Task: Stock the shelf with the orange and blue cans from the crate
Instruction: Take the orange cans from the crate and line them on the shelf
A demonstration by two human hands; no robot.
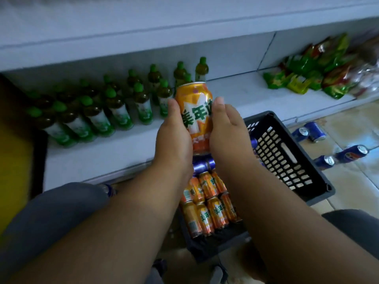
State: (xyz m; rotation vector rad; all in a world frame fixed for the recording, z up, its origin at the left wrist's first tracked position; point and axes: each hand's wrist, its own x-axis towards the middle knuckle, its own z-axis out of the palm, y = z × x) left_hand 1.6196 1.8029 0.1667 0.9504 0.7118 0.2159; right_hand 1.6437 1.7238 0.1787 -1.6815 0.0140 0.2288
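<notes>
Hands first: my left hand (174, 132) and right hand (227, 130) press an orange soda can (194, 117) between them, fingers curled round its sides, holding it upright in the air above the dark plastic crate (287, 152) and in front of the white shelf (235, 93). More orange cans (207, 208) and blue cans (202, 166) lie in the crate, and some blue cans on the floor (320, 144) lie loose to the right. I judge the risk is nudging the green-capped bottles (114, 107) while setting the can down beside them, toppling a row.
</notes>
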